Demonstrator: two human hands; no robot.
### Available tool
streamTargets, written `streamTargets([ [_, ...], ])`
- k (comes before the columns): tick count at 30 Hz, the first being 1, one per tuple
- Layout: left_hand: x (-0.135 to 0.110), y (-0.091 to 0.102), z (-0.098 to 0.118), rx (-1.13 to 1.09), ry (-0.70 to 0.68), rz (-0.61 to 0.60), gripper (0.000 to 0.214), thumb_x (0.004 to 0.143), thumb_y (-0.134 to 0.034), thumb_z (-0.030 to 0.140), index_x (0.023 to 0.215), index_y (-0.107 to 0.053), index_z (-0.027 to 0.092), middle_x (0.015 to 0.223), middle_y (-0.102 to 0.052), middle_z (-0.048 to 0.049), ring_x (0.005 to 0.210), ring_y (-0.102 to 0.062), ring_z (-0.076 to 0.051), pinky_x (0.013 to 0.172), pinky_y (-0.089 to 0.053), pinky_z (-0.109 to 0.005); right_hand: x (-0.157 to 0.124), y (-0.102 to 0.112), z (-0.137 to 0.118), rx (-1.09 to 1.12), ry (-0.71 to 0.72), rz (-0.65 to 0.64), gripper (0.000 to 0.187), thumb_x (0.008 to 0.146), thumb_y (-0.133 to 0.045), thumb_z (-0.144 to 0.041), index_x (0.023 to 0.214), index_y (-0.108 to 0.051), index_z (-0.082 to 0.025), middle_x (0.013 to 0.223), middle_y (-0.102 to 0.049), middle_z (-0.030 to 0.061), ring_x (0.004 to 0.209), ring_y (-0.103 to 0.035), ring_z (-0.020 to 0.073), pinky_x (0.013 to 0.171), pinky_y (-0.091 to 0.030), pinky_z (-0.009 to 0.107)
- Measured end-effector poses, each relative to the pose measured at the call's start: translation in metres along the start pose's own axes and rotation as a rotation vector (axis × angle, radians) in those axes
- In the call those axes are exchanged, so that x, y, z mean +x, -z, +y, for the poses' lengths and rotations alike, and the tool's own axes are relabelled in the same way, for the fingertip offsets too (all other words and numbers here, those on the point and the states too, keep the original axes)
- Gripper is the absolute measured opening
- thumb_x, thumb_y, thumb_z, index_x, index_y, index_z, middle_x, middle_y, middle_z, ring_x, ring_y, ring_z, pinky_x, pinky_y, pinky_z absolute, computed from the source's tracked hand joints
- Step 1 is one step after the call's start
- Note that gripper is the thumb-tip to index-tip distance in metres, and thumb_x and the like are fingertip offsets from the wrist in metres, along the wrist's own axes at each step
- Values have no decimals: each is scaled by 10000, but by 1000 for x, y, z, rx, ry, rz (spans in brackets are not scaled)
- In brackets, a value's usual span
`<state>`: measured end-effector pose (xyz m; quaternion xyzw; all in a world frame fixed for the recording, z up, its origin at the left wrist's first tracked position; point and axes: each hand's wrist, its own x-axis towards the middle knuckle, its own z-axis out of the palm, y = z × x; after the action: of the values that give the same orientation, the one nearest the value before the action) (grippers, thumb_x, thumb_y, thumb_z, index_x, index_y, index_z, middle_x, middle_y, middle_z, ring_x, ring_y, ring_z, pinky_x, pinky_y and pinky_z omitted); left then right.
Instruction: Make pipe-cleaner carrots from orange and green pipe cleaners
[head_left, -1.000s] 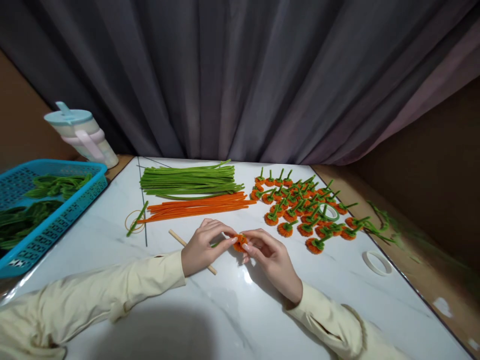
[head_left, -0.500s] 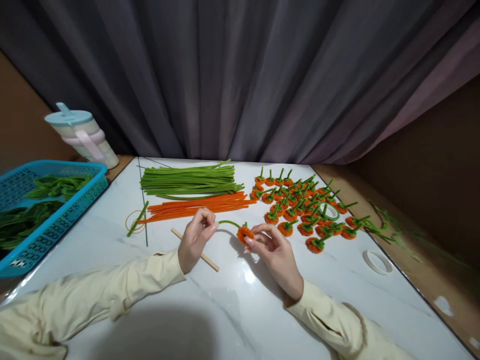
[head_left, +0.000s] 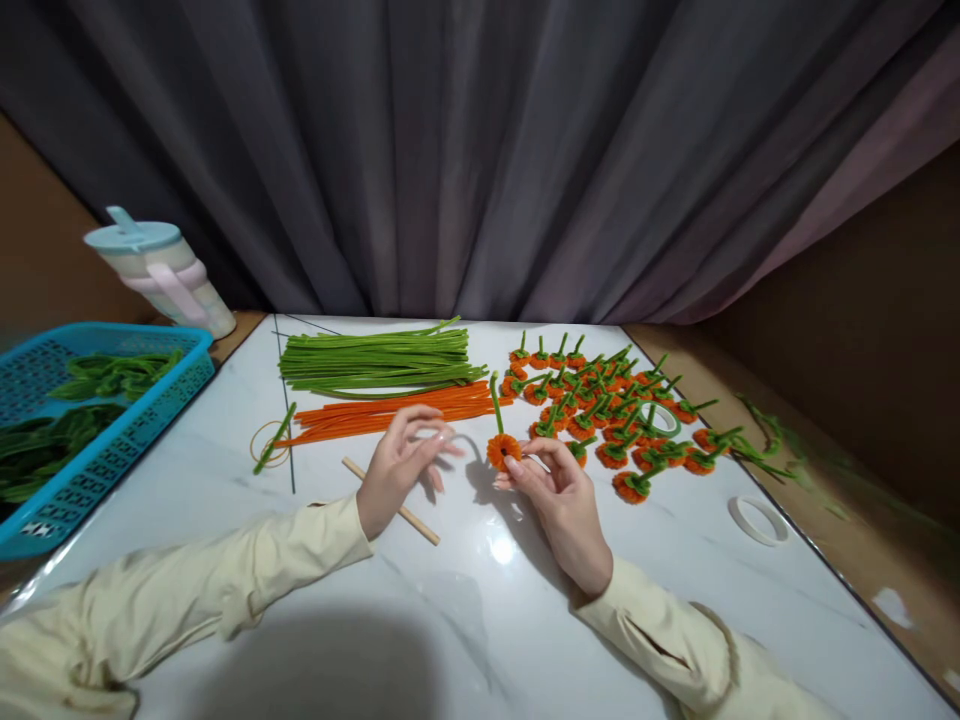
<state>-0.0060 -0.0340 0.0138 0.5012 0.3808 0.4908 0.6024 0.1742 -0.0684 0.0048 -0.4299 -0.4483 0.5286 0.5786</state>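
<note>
Between the thumb and fingers of my right hand is a small orange pipe-cleaner flower. It is round and ribbed with a dark centre, and its green stem points up. My left hand hovers to the left of the flower, apart from it, fingers spread and holding nothing. Partly behind that hand, a thin wooden stick lies on the table. Several finished orange pieces with green tops and stems stand grouped to the right.
Bundles of green pipe cleaners and orange pipe cleaners lie at the back. A blue basket with green pieces and a lidded tumbler stand left. Tape rolls are on the right. A rubber band lies left.
My left hand has let go of the green stem and its fingers have spread. The stem has swung from pointing left to upright, while my right hand still holds the flower.
</note>
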Motion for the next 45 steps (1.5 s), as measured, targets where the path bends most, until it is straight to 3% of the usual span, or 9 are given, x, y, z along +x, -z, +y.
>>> streamTargets([
  [3, -2, -3, -4, 42, 215, -230, 380, 767, -589, 480, 850, -513, 117, 666, -594, -41, 499, -608, -147, 309, -411, -161, -3, -3, -2, -18, -44, -104, 346, 735, -705, -412, 880, -480, -193, 735, -635, 17, 653, -657, 179, 669, -556, 322],
  [6, -3, -6, -6, 88, 276, -351, 396, 779, -570, 497, 737, -536, 105, 587, -591, -32, 395, -549, -96, 292, -378, -141, -4, -6, -3, 6, -92, -207, 330, 747, -689, -414, 891, -492, -192, 773, -636, 22, 664, -653, 172, 679, -562, 325],
  [9, -2, -5, -6, 75, 295, -349, 380, 786, -572, 484, 703, -526, 116, 543, -583, -13, 340, -506, -74, 288, -372, -142, -6, -7, -1, 2, -61, -249, 305, 760, -683, -377, 921, -498, -196, 765, -626, 13, 686, -647, 166, 695, -559, 318],
  [14, 1, -3, -4, 26, 351, -313, 371, 759, -612, 473, 685, -511, 124, 497, -570, 4, 313, -481, -68, 297, -381, -145, -11, -4, 4, -217, 171, -229, 176, 843, -597, -269, 982, -523, -189, 830, -622, 38, 689, -628, 142, 645, -555, 263],
  [18, 2, -3, -2, -8, 392, -365, 369, 754, -620, 469, 682, -516, 123, 496, -569, 3, 310, -476, -67, 300, -373, -146, -15, 0, 5, -467, 371, -223, 108, 885, -523, -195, 991, -545, -196, 882, -613, 47, 717, -619, 132, 633, -538, 227],
  [22, 4, -1, 0, -44, 444, -439, 357, 763, -612, 458, 708, -538, 114, 467, -554, 2, 300, -459, -60, 296, -335, -134, -15, 1, 2, -597, 468, -246, 147, 895, -495, -163, 1026, -551, -200, 907, -620, 51, 769, -615, 143, 675, -521, 232],
  [33, 5, 4, -1, -37, 498, -532, 367, 754, -622, 462, 749, -540, 105, 468, -559, -3, 301, -450, -55, 292, -316, -123, -16, 1, -2, -636, 657, -307, 243, 887, -462, -69, 1092, -526, -184, 941, -615, 69, 811, -606, 142, 725, -508, 234],
  [45, 2, -3, -1, -46, 388, -502, 346, 765, -627, 439, 785, -499, 118, 555, -580, 12, 379, -538, -82, 318, -452, -154, -16, 2, 1, -649, 626, -246, 142, 880, -497, -97, 993, -535, -175, 862, -618, 51, 740, -606, 128, 668, -514, 222],
])
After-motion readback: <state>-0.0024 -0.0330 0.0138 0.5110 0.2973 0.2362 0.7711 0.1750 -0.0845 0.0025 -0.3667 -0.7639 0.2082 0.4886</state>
